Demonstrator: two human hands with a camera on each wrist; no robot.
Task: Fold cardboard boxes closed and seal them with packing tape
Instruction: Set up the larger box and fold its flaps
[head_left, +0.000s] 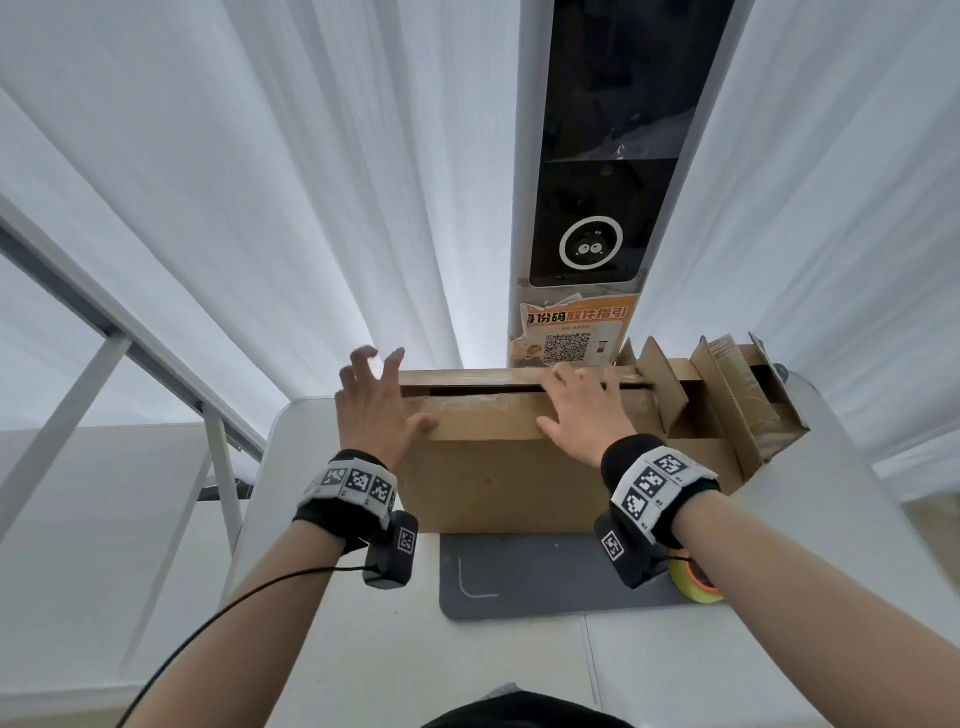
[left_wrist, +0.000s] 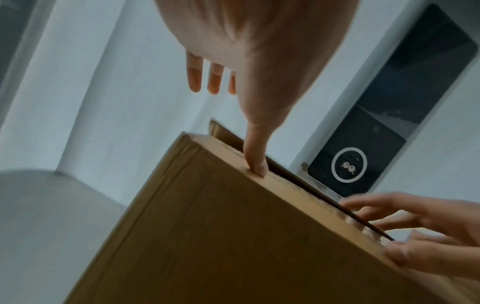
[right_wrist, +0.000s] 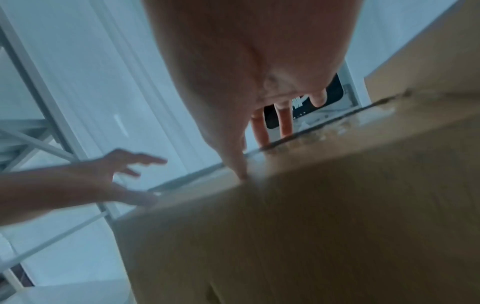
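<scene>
A tall brown cardboard box (head_left: 498, 483) stands on the white table (head_left: 332, 623), over a grey mat (head_left: 545, 577). Its near top flap (head_left: 483, 415) lies folded down, with a dark slit between it and the far flap. My left hand (head_left: 371, 402) is at the box's left top corner, fingers spread in the air, thumb (left_wrist: 255, 162) pressing the flap's edge. My right hand (head_left: 584, 410) lies flat with straight fingers on the top, right of the middle, thumb (right_wrist: 240, 168) on the near edge. A yellow tape roll (head_left: 693, 579) lies on the mat beside my right wrist.
A second cardboard box (head_left: 727, 410) with raised flaps stands right behind the first. A white pillar with a black screen (head_left: 587, 218) and an orange QR notice (head_left: 571, 332) rises at the back. White curtains hang around. A metal frame (head_left: 130, 353) stands at the left.
</scene>
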